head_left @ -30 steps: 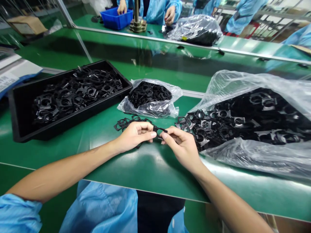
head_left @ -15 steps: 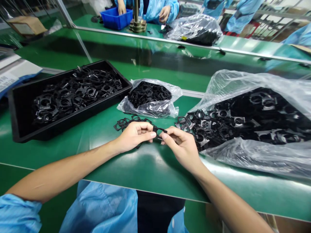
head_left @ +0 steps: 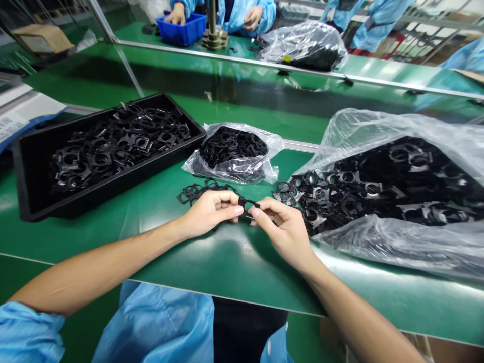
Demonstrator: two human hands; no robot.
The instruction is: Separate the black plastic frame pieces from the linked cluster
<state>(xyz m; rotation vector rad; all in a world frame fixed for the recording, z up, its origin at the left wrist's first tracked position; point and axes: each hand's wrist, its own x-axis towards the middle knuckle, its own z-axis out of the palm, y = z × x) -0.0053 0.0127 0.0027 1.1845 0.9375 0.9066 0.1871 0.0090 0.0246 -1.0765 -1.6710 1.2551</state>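
My left hand (head_left: pixel 209 212) and my right hand (head_left: pixel 282 227) meet over the green table (head_left: pixel 227 262), both pinching one small black plastic part (head_left: pixel 246 204) between their fingertips. Just behind my left hand lie a few flat black ring pieces (head_left: pixel 196 190) on the table. To the right, a large open clear bag (head_left: pixel 397 191) spills several black frame parts toward my right hand. A small clear bag of black rings (head_left: pixel 232 151) lies behind my hands.
A black tray (head_left: pixel 34 166) holding several black parts sits at the left. Papers (head_left: pixel 22 108) lie at the far left edge. Across the conveyor, other people in blue coats work beside a blue bin (head_left: pixel 181 30) and another bagged pile (head_left: pixel 302 45).
My hands stay in the same place with the part between them. Across the table, another person's hands have shifted at the blue bin.
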